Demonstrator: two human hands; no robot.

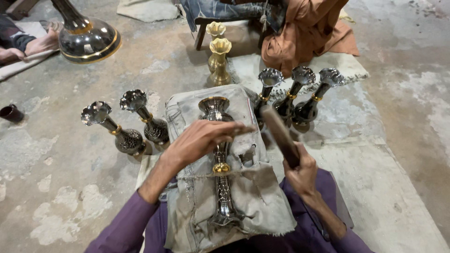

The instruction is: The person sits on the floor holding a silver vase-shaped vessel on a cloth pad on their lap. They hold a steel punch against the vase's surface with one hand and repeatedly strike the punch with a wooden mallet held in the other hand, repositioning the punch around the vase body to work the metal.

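Left hand (pixel 206 138) resting loose-fingered across dark engraved vase (pixel 220 164) lying on grey cloth (pixel 262 201) beneath it, right hand (pixel 302 173) clenched around wooden mallet (pixel 280 133) just beside, three upright vases (pixel 293 100) beyond.

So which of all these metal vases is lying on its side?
The dark silver vase on the grey cloth across the person's lap, under the left hand. All the others stand upright on the floor.
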